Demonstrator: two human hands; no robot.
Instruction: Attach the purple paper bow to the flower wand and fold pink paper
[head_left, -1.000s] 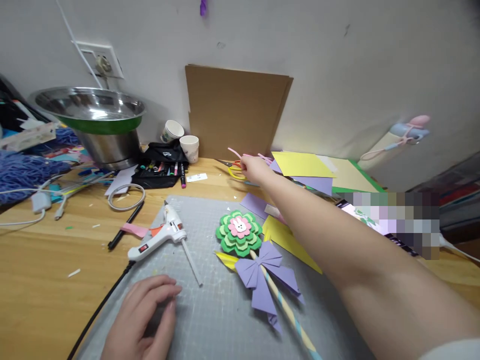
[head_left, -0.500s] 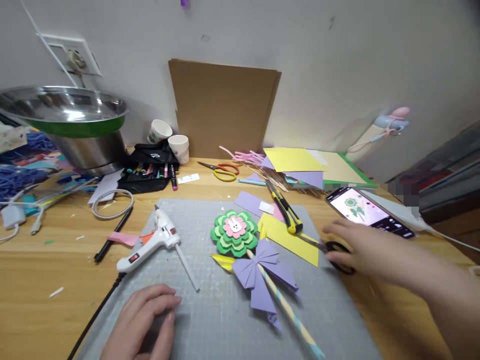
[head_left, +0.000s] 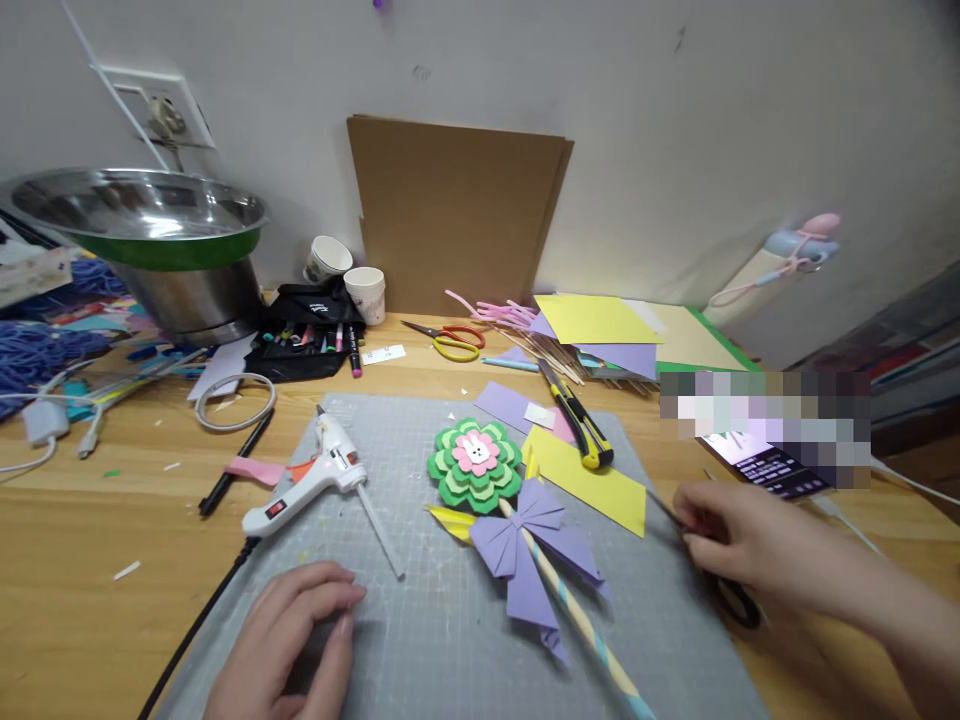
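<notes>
My right hand (head_left: 731, 530) has its fingers closed round black-handled scissors (head_left: 741, 606) at the right edge of the grey cutting mat (head_left: 420, 650). One handle loop sticks out below the hand, and the palm hides much of the rest. Loosely curved, my left hand (head_left: 289, 635) rests on the mat with nothing in it, its thumb apart from the fingers. Between the hands lies a paper flower (head_left: 475, 465) in green and pink with a bunny face. A purple paper bow (head_left: 517, 530) sits on its striped stem (head_left: 589, 630). Above my left hand rests a white glue gun (head_left: 307, 490).
A yellow utility knife (head_left: 576, 415) lies beside yellow paper (head_left: 589, 480). Behind are red-and-yellow scissors (head_left: 457, 342), a marker pouch (head_left: 300, 340), paper cups (head_left: 365, 295) and cardboard (head_left: 457, 215). A steel bowl (head_left: 150, 215) stands left; a partly blurred phone (head_left: 784, 470) lies right.
My right hand has closed on the black-handled scissors and drawn them slightly right and down, away from the yellow paper. My left hand has stayed put; the view has shifted slightly.
</notes>
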